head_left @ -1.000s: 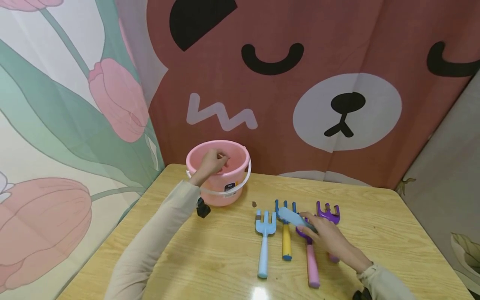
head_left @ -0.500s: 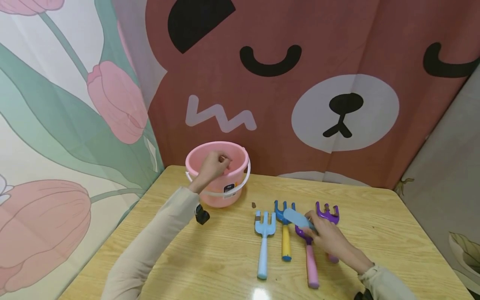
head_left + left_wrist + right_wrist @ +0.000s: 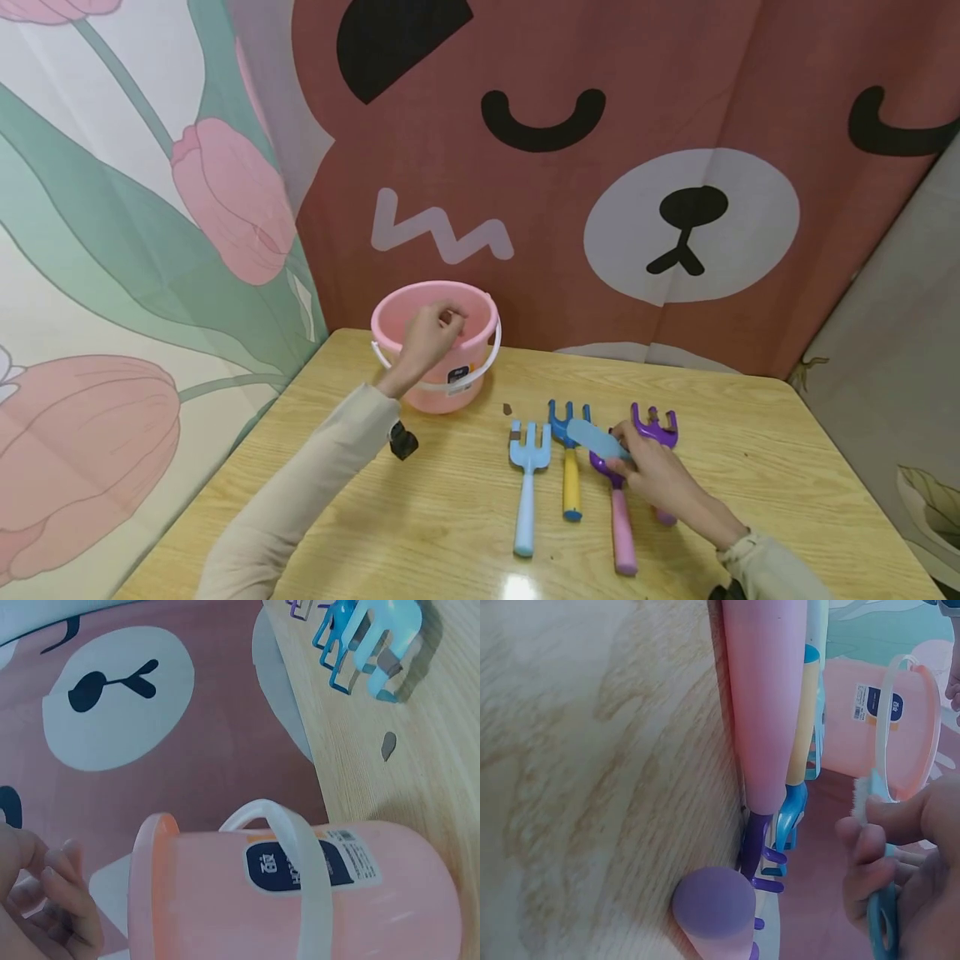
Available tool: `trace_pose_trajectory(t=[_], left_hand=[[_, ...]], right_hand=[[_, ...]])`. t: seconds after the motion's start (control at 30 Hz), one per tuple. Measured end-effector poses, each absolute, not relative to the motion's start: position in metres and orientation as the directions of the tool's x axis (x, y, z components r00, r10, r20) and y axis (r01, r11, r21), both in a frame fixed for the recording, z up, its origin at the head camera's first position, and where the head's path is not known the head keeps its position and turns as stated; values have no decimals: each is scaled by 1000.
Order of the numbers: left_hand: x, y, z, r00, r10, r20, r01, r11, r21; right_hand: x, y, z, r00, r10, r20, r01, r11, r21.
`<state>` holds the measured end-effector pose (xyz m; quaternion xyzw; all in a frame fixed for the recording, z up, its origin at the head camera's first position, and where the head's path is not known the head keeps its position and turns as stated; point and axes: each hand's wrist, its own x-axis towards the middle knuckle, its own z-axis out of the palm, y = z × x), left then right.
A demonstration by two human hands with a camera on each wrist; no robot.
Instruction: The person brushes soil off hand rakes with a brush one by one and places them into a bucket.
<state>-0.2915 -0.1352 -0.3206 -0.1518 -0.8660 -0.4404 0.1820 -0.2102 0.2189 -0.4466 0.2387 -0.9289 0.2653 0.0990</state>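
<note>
My left hand [image 3: 432, 333] is over the mouth of the pink bucket [image 3: 442, 400], at its near rim. Its fingers are curled in toward the thumb; in the left wrist view the fingers [image 3: 71, 900] show beside the rim with nothing seen between them. My right hand [image 3: 656, 475] grips a light blue brush [image 3: 592, 437] above the hand forks. White bristles [image 3: 861, 801] stick out near its tip in the right wrist view. Beneath the brush lie a blue fork with a yellow handle [image 3: 572, 492] and a purple fork with a pink handle [image 3: 622, 529].
A light blue hand fork [image 3: 528, 475], brown dirt on one tine, lies left of the yellow-handled one. Another purple fork [image 3: 655, 427], also dirty, lies partly behind my right hand. One small brown crumb [image 3: 507, 409] sits on the wooden table [image 3: 420, 533]. Printed curtains [image 3: 547, 200] stand behind.
My left hand has shifted slightly right over the bucket. The brush in my right hand has drawn back a little to the right. The forks and bucket have stayed put.
</note>
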Motion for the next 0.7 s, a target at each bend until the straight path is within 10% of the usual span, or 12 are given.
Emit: trace_pose_trajectory(t=[0.7], left_hand=[[-274, -123, -335, -844, 166, 510, 513, 526, 678]], right_hand=[[-207, 218, -443, -889, -339, 306, -451, 759, -470]])
